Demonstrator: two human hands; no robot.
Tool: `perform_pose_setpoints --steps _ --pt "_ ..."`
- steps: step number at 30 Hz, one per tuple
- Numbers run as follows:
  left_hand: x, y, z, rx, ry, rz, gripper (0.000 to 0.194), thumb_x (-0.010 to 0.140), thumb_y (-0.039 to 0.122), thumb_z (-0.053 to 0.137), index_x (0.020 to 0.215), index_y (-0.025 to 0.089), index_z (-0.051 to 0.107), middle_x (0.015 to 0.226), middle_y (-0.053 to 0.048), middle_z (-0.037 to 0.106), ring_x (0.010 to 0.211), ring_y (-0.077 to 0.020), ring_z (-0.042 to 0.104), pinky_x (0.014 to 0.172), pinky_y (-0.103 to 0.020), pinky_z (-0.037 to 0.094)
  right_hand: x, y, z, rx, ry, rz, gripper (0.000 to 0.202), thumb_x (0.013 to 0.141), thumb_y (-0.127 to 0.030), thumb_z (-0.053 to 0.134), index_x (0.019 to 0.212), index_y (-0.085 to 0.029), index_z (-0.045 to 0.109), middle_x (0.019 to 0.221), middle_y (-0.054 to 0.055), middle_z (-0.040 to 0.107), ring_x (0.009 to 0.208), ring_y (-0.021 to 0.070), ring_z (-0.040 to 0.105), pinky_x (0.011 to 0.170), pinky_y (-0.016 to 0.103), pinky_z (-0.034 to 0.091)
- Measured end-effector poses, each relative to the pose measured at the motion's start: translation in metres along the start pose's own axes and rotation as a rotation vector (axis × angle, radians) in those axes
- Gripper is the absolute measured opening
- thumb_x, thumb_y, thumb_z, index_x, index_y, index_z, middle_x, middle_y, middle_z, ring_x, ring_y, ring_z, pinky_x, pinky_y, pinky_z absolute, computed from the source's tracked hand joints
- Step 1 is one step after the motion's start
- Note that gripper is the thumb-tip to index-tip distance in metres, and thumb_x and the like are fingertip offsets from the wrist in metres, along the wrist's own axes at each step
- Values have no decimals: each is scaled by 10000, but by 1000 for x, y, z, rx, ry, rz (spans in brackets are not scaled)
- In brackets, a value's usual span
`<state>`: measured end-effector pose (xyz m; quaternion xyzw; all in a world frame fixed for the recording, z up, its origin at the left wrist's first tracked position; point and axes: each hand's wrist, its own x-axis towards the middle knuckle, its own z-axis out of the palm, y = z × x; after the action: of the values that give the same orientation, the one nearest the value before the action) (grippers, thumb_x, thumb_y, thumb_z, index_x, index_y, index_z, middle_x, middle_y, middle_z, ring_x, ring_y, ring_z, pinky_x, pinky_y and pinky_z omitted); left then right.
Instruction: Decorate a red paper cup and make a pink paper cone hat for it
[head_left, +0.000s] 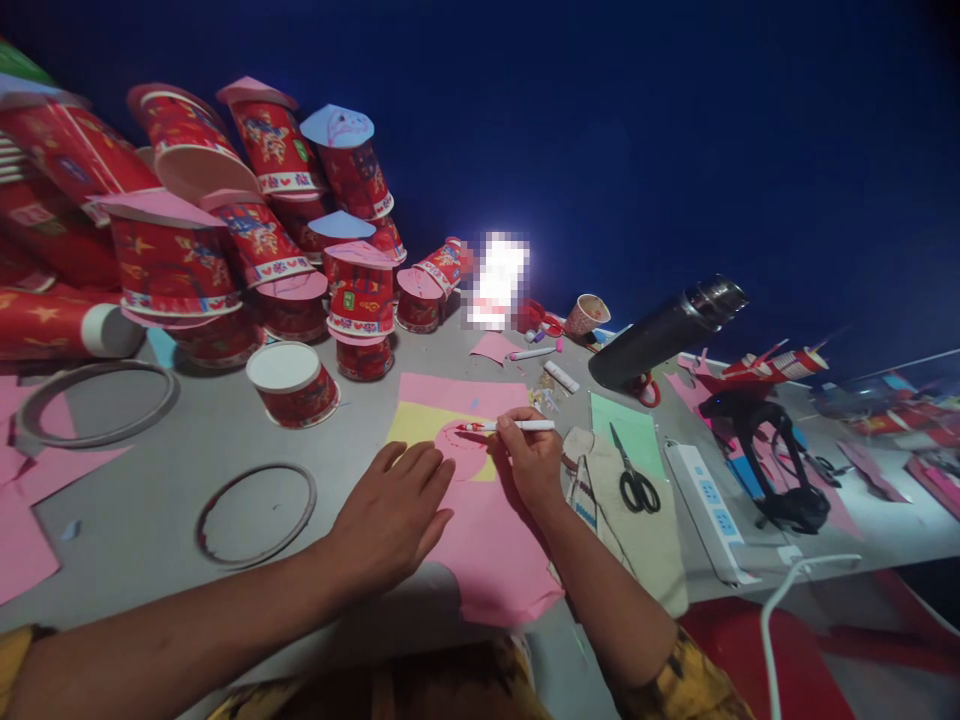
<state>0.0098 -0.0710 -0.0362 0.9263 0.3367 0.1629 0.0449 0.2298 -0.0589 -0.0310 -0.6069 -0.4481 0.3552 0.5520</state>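
My right hand is closed on a white marker, its red tip pointing left over a round pink paper piece. A red curved line shows on that piece. My left hand lies flat with its fingers extended, at the left edge of the round piece, and holds nothing. Beneath are a yellow sheet and larger pink paper on the grey table.
Red paper cups with pink and blue cone tops stack at the back left. Two rings lie left. Black scissors, a dark flask, a power strip and a black strap frame stand or lie right.
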Motion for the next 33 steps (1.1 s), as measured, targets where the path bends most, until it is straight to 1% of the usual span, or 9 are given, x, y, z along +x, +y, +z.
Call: perform_pose_setpoints --steps 3,6,14,20,22,24,28,30,33 --pt "0 0 1 9 11 -1 339 1029 312 613 1325 151 655 1270 -153 714 1271 -349 589 1117 -529 394 -2 -4 2 -104 -23 -88 261 888 -458 726 840 -202 708 723 -4 678 654 153 599 642 281 493" --pt "0 0 2 9 -3 -6 351 1017 319 642 1329 159 652 1276 -152 710 1280 -351 589 1125 -531 397 -5 -8 5 -179 -29 -164 213 872 -412 719 822 -205 723 804 18 719 729 172 641 710 302 508" --pt "1 1 0 4 -22 -10 341 1021 312 633 1324 156 650 1281 -158 707 1283 -356 589 1121 -540 403 -5 -8 7 -182 -42 -163 207 875 -414 711 841 -210 728 839 31 727 768 190 662 741 322 520" --pt "1 1 0 2 -23 -12 348 1025 324 623 1328 154 646 1280 -153 705 1280 -348 582 1131 -538 395 -6 -13 8 -179 -71 -149 189 867 -408 736 841 -223 767 860 32 747 817 198 677 787 327 543" --pt "1 1 0 -3 -26 -13 343 1023 325 624 1323 159 648 1275 -149 705 1274 -347 582 1130 -538 395 -5 -12 8 -138 -53 -135 180 854 -403 756 858 -224 776 863 30 756 799 191 676 768 320 553" --pt "2 1 0 -2 -29 -15 334 1024 322 619 1317 164 649 1270 -146 706 1266 -346 584 1123 -537 398 -2 -10 7 -63 -19 -95 208 846 -424 773 878 -219 770 837 23 749 740 175 658 705 304 554" --pt "2 1 -2 7 -35 -11 320 1031 316 608 1310 165 650 1262 -148 704 1257 -346 589 1106 -526 402 4 -2 4 107 27 26 323 841 -513 795 873 -202 711 705 -7 683 612 143 604 592 272 515" --pt "2 1 -3 9 -30 -7 319 1030 313 612 1308 162 650 1252 -148 700 1256 -347 590 1103 -523 401 5 -1 3 123 21 44 343 845 -527 796 860 -201 691 666 -19 658 591 138 592 581 265 499" --pt "2 1 -2 14 -15 -3 323 1029 317 616 1308 157 651 1248 -149 700 1252 -351 589 1096 -525 402 3 -2 3 44 -27 12 306 862 -503 771 842 -207 694 675 -21 651 595 139 584 577 267 479"
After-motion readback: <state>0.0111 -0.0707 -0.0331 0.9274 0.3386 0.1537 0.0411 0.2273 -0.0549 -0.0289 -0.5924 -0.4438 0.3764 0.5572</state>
